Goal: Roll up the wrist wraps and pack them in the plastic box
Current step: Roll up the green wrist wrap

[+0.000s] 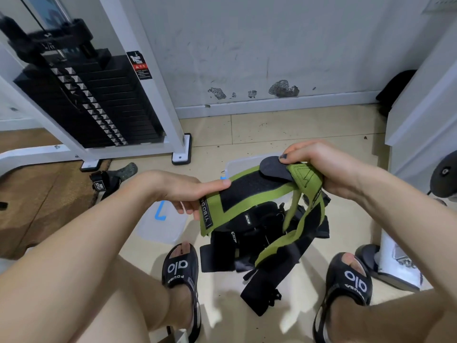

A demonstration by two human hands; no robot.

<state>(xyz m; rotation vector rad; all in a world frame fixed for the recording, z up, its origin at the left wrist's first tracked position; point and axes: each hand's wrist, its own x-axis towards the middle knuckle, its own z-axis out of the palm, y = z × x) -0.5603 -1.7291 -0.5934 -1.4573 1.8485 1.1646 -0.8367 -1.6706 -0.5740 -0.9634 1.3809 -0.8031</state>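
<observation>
**Both hands on green wrap, box on floor behind it**

Gripping the green wrap (249, 191) w/ both hands. L hand (188, 191) pinches the labelled end, index finger laid straight along the top edge, thumb underneath. R hand (319, 164) is clenched round the other end, thumb pressing on the black tab (274, 167) that sticks up there. Between my hands the wrap is stretched nearly flat, black velcro patch facing up. Past my R fist the rest of it hangs down in a loose loop toward the floor.

Under the wrap, btwn my feet, lies a pile of black wraps (259, 246), unrolled and tangled, some straps trailing toward me. Clear plastic box (244, 162) sits on the tile just beyond the pile, mostly hidden by the wrap and my R hand; can't tell what's inside. Its lid (160, 224), w/ a blue clip, lies flat on the floor under my L wrist, beside my L sandal (180, 266). R sandal (351, 278) is on the other side of the pile.

Far L: weight stack (81, 95) in a white frame, and one more strap (103, 184) on the floor near its foot.
</observation>
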